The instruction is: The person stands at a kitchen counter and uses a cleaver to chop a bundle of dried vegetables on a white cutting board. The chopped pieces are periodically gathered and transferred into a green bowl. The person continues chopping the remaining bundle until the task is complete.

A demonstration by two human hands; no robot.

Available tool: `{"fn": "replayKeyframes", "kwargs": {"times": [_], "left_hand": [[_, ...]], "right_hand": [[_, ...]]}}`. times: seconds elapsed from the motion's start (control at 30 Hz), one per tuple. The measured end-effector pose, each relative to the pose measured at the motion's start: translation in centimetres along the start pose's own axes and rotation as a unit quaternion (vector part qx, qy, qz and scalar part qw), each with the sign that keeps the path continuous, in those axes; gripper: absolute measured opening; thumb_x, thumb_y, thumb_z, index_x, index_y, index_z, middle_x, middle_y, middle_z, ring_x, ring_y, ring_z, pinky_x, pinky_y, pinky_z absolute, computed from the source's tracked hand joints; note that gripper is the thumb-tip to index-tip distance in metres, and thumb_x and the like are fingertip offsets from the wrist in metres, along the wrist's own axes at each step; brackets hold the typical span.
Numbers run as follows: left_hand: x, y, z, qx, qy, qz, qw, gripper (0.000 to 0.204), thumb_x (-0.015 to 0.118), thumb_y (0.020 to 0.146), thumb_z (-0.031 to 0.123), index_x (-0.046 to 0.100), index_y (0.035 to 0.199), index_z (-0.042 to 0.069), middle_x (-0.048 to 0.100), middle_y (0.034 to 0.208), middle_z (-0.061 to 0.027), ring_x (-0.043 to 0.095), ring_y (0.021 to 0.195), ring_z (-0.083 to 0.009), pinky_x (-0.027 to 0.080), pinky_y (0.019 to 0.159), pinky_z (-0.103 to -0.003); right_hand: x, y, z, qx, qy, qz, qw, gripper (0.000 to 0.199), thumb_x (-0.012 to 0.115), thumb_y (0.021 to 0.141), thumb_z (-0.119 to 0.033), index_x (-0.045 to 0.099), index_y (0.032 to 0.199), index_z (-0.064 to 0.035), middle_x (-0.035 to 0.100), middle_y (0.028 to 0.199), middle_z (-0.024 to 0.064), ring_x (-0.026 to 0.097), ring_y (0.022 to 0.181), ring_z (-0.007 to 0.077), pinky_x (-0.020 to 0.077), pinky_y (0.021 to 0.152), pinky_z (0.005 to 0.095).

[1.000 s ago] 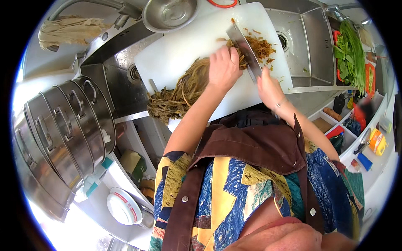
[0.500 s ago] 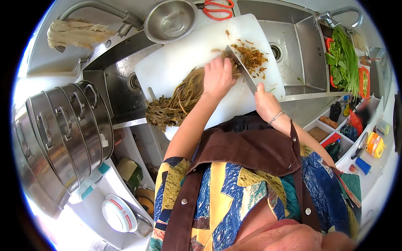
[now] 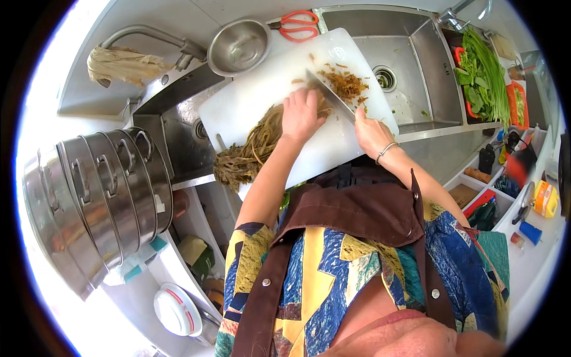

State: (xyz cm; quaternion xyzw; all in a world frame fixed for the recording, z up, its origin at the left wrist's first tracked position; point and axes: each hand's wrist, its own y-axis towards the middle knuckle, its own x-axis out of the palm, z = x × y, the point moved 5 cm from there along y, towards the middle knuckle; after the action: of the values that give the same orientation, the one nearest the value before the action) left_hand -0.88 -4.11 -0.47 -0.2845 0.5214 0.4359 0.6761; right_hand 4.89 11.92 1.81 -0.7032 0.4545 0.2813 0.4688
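Note:
A long bundle of brownish-green leafy vegetable, wilted like pickled greens (image 3: 259, 140), lies across the white cutting board (image 3: 238, 101). My left hand (image 3: 301, 113) presses down on its right end, fingers bent over the stalks. In my right hand (image 3: 373, 137) is the handle of a knife (image 3: 333, 97). Its blade slants up and left, against the end of the bundle close to my left fingertips. Just beyond the blade sits a small heap of chopped pieces (image 3: 347, 85). The blade's lower edge is partly hidden among the greens.
A steel bowl (image 3: 239, 47) and red-handled scissors (image 3: 299, 27) lie behind the board, which spans two steel sinks (image 3: 410, 77). Stacked steel pots (image 3: 101, 196) stand at left. Fresh green vegetables (image 3: 485, 83) fill a basket at far right, above a drawer of small tools (image 3: 476, 196).
The whole view has shifted slightly. Both hands and the knife stay at the right end of the greens, and the chopped heap looks much the same.

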Motion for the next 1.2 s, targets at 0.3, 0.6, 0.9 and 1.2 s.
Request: {"fn": "replayKeyframes", "kwargs": {"times": [0.3, 0.6, 0.9, 1.2], "left_hand": [[-0.3, -1.0, 0.8, 0.107, -0.03, -0.03, 0.993, 0.075, 0.08, 0.059, 0.022, 0.043, 0.122, 0.005, 0.044, 0.118, -0.0162, 0.045, 0.108, -0.0333, 0.038, 0.091, -0.042], [-2.2, 0.6, 0.1, -0.002, 0.054, 0.002, 0.999, 0.097, 0.084, 0.052, 0.032, 0.035, 0.129, 0.0, 0.041, 0.125, -0.0206, 0.038, 0.119, -0.0376, 0.03, 0.1, -0.049], [-1.7, 0.1, 0.6, -0.028, -0.017, -0.054, 0.998, 0.095, 0.08, 0.052, 0.03, 0.038, 0.131, -0.002, 0.044, 0.12, -0.0215, 0.041, 0.113, -0.0361, 0.032, 0.098, -0.046], [-2.5, 1.1, 0.1, -0.023, 0.031, -0.052, 0.998, 0.091, 0.084, 0.05, 0.032, 0.043, 0.125, -0.001, 0.044, 0.123, -0.0209, 0.039, 0.119, -0.0375, 0.031, 0.101, -0.045]], "right_hand": [[-1.1, -0.3, 2.3, 0.005, 0.03, 0.023, 0.999, 0.025, 0.041, 0.085, -0.005, 0.039, 0.106, 0.0074, 0.061, 0.08, 0.0299, 0.061, 0.078, 0.0453, 0.0469, 0.069, 0.0509], [-1.9, -2.0, 1.6, -0.034, 0.021, 0.045, 0.998, 0.019, 0.043, 0.092, -0.013, 0.035, 0.1, 0.003, 0.058, 0.069, 0.025, 0.057, 0.068, 0.0455, 0.0425, 0.062, 0.0537], [-3.5, -2.2, 0.3, -0.049, 0.006, 0.018, 0.999, 0.019, 0.043, 0.088, -0.009, 0.036, 0.101, 0.0033, 0.06, 0.071, 0.0255, 0.06, 0.071, 0.0442, 0.0455, 0.064, 0.0524], [-3.8, -2.1, 0.9, -0.036, 0.01, 0.017, 0.999, 0.022, 0.043, 0.084, -0.005, 0.037, 0.103, 0.0042, 0.062, 0.076, 0.0269, 0.061, 0.074, 0.0442, 0.0469, 0.066, 0.0517]]}}
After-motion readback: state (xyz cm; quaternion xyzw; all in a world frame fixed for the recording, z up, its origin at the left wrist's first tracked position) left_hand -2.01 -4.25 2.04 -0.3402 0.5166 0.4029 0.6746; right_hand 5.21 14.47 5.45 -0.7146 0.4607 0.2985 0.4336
